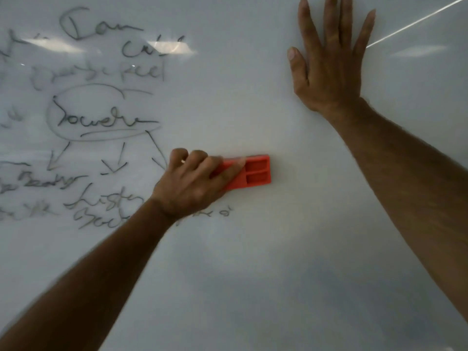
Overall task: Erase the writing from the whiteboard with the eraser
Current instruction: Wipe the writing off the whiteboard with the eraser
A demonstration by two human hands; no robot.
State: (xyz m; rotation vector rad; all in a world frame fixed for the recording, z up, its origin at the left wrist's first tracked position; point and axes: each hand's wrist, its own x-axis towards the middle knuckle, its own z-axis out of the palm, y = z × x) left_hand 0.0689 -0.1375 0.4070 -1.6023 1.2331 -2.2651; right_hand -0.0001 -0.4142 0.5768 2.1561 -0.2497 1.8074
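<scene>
**Pressing an orange eraser to a half-written whiteboard**

Gripping the orange eraser (249,173) with the left hand (192,186), fingers curled over its near end and long side, holding it flat against the whiteboard (253,249) near the middle of the view. Showing two recessed slots on the eraser's exposed right end. Lying lengthwise, roughly level, with its left part hidden under the fingers.

Resting the right hand (329,64) open and flat on the board, upper right, fingers spread and pointing up, holding nothing, well apart from the eraser.

Filling the left portion of the board: dark handwriting (98,120), blurred and hard to read, including a circled, underlined word with arrows (114,163) branching downward to more scrawl beneath. Sitting just right of that writing, the eraser, with the rightmost arrow ending beside the left hand's knuckles. Trailing just below the left wrist, a few faint marks (212,214). Looking plain white to the right of and below the eraser. Reflecting ceiling lights (167,46) across the top of the glossy surface.
</scene>
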